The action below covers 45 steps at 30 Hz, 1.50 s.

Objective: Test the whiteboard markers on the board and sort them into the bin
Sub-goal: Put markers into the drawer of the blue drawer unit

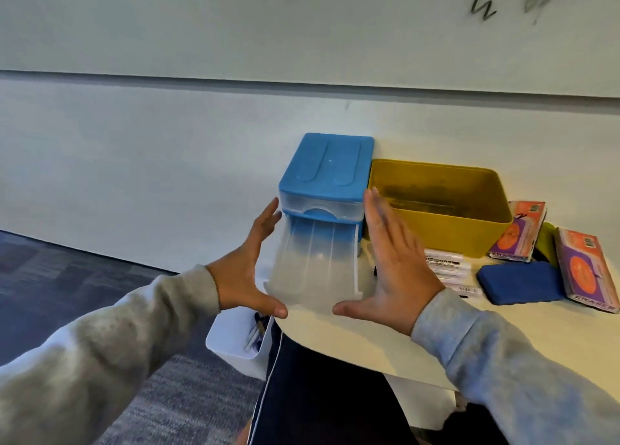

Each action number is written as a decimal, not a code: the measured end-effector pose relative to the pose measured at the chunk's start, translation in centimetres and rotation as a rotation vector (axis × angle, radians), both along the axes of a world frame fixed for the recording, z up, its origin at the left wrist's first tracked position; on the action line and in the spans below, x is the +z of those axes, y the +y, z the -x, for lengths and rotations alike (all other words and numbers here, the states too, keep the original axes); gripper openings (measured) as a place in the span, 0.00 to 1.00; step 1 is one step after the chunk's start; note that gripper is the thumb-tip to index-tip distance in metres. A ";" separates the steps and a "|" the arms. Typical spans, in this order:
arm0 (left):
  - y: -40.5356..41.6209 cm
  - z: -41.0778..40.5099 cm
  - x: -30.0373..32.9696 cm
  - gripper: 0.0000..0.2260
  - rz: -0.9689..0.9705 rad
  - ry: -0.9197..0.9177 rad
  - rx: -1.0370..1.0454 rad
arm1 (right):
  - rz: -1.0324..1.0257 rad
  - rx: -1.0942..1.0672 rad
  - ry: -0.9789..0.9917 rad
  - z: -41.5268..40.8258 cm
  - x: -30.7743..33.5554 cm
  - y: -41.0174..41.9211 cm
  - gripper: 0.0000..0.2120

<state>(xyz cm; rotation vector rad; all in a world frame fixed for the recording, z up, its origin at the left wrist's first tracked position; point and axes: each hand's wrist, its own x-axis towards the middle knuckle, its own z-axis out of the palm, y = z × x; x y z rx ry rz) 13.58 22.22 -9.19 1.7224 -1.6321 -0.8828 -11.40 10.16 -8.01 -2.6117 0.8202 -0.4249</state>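
Note:
A small blue drawer unit [327, 172] stands on the white table [352, 340] against the wall. Its clear lower drawer [312, 263] is pulled far out toward me and looks blurred. My left hand [245, 270] is at the drawer's left side and my right hand [392, 260] at its right side, both with fingers spread flat; whether they touch it I cannot tell. Several white whiteboard markers [446, 266] lie on the table right of my right hand. A yellow bin [439, 206] sits beside the blue unit. The whiteboard [302, 25] above carries dark scribbles at its top right.
A blue eraser [520, 280] and two packaged erasers [518, 231] [587, 270] lie at the table's right, with a green object [545, 243] between them. A white container [238, 337] holding pens sits below the table's left edge. Carpet covers the floor at left.

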 end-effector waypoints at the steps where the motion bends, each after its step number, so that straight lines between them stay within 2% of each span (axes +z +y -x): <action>1: -0.3 -0.1 -0.1 0.67 -0.004 0.008 -0.022 | 0.029 -0.004 0.011 -0.5 -0.1 -0.2 0.72; 7: -2.0 -1.5 -0.4 0.60 0.080 -0.049 0.134 | 0.155 -0.088 -0.040 -1.7 -0.5 -1.2 0.67; 12: -4.2 -1.6 -0.7 0.52 0.191 -0.142 0.231 | 0.300 -0.187 -0.129 -2.9 -1.3 -2.5 0.52; 19: -5.9 -1.0 -1.1 0.37 0.382 -0.231 0.351 | 0.400 -0.209 -0.318 -3.6 -2.5 -3.6 0.39; 24: -6.0 -0.6 -0.6 0.36 0.409 -0.321 0.365 | 0.364 -0.192 -0.297 -3.7 -2.3 -3.5 0.36; 26: -6.1 -0.3 0.0 0.36 0.479 -0.456 0.349 | 0.305 -0.135 -0.282 -3.1 -0.8 -4.0 0.31; 29: -6.7 1.2 1.7 0.36 0.564 -0.670 0.314 | 0.097 -0.088 -0.298 -1.2 1.9 -7.3 0.21; 31: -7.6 2.7 2.9 0.35 0.609 -0.773 0.251 | -0.033 -0.151 -0.145 -0.1 3.6 -10.5 0.21; 34: -9.6 5.1 4.2 0.34 0.591 -0.838 0.178 | -0.237 -0.326 0.408 0.8 4.4 -13.7 0.31; 36: -10.5 6.0 4.2 0.33 0.550 -0.825 0.214 | -0.350 -0.385 0.606 0.8 3.9 -14.3 0.37; 41: -10.8 6.4 3.9 0.31 0.523 -0.868 0.241 | -0.553 -0.395 0.479 0.9 3.1 -14.2 0.38; 45: -10.8 6.5 3.9 0.31 0.487 -0.885 0.238 | -0.473 -0.381 0.516 0.8 3.4 -14.2 0.39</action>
